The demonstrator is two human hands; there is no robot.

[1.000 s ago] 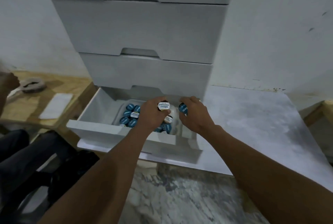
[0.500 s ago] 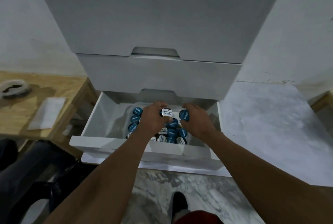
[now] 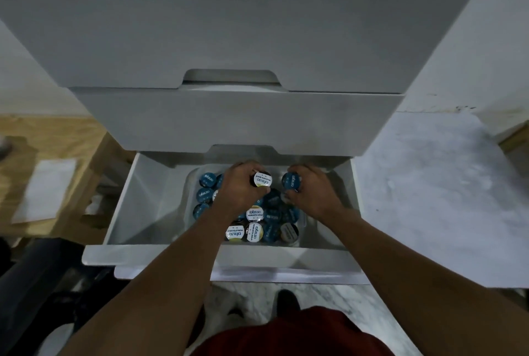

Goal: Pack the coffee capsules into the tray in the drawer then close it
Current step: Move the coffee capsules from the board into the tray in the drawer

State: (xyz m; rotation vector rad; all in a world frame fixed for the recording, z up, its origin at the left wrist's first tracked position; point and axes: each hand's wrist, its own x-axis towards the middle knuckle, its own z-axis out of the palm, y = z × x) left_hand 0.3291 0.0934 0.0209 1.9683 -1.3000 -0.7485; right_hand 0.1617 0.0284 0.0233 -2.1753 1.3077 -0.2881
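1. The coffee capsules lie in a heap in the clear tray, which sits in the open bottom drawer. Most have blue tops and a few have white tops.
2. The left hand grips a white-topped capsule over the back of the tray. The right hand grips a blue-topped capsule just beside it.
3. The heap looks tall and messy. I think a new capsule put on top could roll off and fall into the bare part of the drawer.
4. I also think a heap that is too high could bump the drawer above when the bottom one slides shut. A capsule could get stuck or squashed.
5. Compared with half a second ago, the head is closer and looks down more, so the near row of capsules shows better. Both hands hold the same two capsules in about the same spot over the tray.
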